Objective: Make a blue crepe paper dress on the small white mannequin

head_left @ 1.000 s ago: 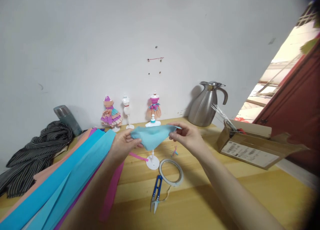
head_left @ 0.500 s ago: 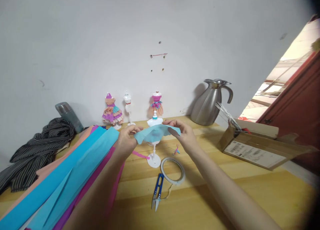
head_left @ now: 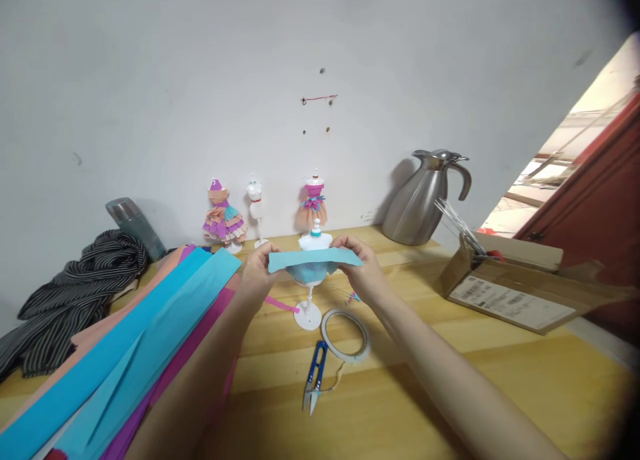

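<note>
A light blue crepe paper strip (head_left: 315, 259) is held stretched level in front of a small white mannequin stand (head_left: 311, 277), across its torso, above the wooden table (head_left: 450, 380). Its left end is pinched in the fingers of the left hand (head_left: 257, 273); its right end is pinched by the right hand (head_left: 363, 270). Just before the stand's round base, a white tape ring (head_left: 345, 335) and blue thread snips (head_left: 314, 375) are seen lying. Long sheets of blue, pink and purple paper (head_left: 125, 353) are spread to the left. Three dressed miniature mannequins (head_left: 260, 210) are lined against the wall, a steel jug (head_left: 423, 197) to their right.
</note>
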{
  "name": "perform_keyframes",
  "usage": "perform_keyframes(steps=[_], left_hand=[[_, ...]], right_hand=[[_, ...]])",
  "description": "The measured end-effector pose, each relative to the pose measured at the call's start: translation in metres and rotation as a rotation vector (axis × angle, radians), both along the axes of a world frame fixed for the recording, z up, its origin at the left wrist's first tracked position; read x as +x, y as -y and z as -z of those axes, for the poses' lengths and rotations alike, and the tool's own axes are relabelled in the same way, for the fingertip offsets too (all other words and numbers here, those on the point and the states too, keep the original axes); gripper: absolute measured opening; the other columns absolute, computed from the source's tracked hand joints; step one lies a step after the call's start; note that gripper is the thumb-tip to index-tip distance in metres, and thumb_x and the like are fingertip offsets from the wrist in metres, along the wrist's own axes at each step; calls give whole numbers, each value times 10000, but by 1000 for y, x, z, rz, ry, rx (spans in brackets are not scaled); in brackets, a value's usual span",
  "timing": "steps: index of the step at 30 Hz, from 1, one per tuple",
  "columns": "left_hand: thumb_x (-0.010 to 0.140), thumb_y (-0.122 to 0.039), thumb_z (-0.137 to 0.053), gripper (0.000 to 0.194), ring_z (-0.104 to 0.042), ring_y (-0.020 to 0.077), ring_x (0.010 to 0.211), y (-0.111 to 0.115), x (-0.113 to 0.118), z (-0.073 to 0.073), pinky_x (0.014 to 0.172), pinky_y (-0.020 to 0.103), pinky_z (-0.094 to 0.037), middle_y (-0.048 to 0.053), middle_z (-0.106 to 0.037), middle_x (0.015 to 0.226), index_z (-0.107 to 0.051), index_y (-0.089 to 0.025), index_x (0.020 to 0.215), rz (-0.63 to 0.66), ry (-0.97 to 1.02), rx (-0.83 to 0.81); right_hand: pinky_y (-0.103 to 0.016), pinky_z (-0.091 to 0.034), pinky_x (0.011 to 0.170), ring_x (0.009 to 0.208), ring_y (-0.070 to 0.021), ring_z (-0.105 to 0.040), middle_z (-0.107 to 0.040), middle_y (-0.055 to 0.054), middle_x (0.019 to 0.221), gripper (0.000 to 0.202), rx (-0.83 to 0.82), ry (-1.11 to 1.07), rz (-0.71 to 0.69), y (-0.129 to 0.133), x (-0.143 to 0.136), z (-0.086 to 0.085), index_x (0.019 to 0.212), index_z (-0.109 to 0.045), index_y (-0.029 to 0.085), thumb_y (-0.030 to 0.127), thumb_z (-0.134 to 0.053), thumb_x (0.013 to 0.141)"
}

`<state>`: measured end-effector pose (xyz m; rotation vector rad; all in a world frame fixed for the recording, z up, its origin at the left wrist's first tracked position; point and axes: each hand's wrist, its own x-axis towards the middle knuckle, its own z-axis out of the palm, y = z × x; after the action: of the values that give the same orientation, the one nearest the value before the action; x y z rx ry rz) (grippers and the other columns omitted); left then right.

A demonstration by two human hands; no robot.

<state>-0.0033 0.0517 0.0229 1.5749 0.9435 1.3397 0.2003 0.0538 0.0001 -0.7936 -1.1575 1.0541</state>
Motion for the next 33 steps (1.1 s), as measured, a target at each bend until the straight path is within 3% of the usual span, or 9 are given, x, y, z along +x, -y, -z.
perform_keyframes(steps=[6, 10, 23, 33], left_hand=[[621, -203, -686, 155, -404, 76, 552, -4, 0, 5, 547, 197, -323, -63, -468, 573, -552, -148, 676, -29, -54, 41], [568, -211, -730, 214, -434, 82, 546, -2, 1, 3, 540, 201, -349, -56, -497, 570, -556, -144, 676, 18, -6, -9], [483, -191, -797, 257, -493, 82, 525, 1, 12, 2, 518, 197, -391, -25, -592, 591, -597, -141, 635, 83, 109, -93], [529, -240, -791, 232, -504, 79, 513, 4, 14, 3, 521, 193, -399, -18, -608, 593, -636, -137, 667, 126, 185, -167]], right_hand=[[-213, -364, 487, 498, -85, -451, -526, 62, 590, 111, 86, 70, 73, -2, -1, 1, 727, -558, 194, 202, -606, 628], [-207, -351, 487, 498, -78, -442, -519, 67, 599, 142, 97, 103, 92, -2, -1, 1, 752, -563, 192, 177, -559, 610], [-213, -379, 540, 562, -99, -460, -542, 50, 632, 121, 142, 217, 168, 12, -7, -9, 711, -576, 191, 178, -543, 595], [-210, -391, 557, 592, -109, -490, -567, 45, 647, 94, 179, 268, 191, 16, -11, -9, 704, -589, 192, 177, -552, 619]])
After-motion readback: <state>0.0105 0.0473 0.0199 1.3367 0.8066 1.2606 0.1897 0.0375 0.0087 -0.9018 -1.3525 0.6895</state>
